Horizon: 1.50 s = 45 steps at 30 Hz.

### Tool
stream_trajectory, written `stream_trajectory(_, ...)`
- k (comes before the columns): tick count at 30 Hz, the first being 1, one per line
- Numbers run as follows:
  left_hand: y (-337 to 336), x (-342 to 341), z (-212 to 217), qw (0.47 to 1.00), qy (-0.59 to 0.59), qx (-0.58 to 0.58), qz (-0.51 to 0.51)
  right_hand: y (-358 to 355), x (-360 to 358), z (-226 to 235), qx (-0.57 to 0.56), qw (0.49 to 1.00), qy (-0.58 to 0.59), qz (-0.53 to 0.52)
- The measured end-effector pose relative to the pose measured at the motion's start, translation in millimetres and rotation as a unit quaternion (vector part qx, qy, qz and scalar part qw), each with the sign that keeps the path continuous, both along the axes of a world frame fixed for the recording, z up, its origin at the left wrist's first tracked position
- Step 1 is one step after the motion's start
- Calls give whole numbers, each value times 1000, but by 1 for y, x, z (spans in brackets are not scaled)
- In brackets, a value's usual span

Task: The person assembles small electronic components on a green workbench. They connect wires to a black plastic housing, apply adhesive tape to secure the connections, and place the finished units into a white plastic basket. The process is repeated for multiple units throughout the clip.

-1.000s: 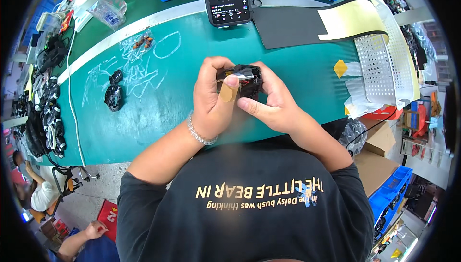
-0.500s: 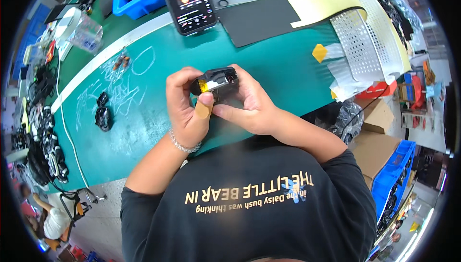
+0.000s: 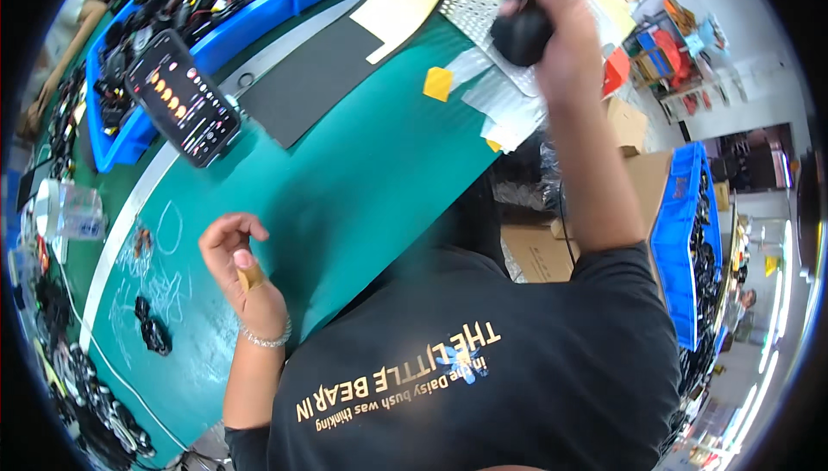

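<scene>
The small black device (image 3: 521, 33) sits high above the far right end of the green mat (image 3: 362, 186), clasped in the right hand (image 3: 561, 27), whose fingers wrap round it; a bit of yellow and green shows at its top. It looks like the step of carrying the piece off to the right, so the next move probably calls for a steady reach to a drop spot beyond the mat. The left hand (image 3: 241, 268) rests on the mat's near part, fingers loosely curled and holding nothing. Beyond the mat's far edge a phone (image 3: 183, 97) with a lit screen leans on a blue bin (image 3: 259, 22).
</scene>
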<state>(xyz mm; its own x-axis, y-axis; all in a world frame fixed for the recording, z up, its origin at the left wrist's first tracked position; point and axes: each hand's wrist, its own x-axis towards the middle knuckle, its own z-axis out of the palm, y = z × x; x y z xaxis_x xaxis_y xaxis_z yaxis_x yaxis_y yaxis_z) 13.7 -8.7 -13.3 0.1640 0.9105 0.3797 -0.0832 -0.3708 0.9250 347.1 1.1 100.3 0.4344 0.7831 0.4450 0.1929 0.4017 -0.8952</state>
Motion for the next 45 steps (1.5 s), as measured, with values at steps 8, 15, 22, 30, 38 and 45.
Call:
stream_trajectory(8,5,8,-4,998,13,-47,-30,18,235,-1,-484,761,-426,-66)
stream_trajectory(15,11,2,-5,995,11,-94,-9,45,162,-21,-637,708,-279,122)
stream_trajectory(22,13,2,-7,993,16,-111,-30,41,180,-28,-659,655,-340,147)
stream_trajectory(30,15,4,-6,989,26,-132,-61,49,231,-58,-537,743,-389,95)
stream_trajectory(38,17,2,-8,988,9,-143,-62,72,204,-6,-386,831,-397,64)
stream_trajectory(45,18,-2,-7,985,2,-160,-68,80,11,-3,-56,867,-495,1)
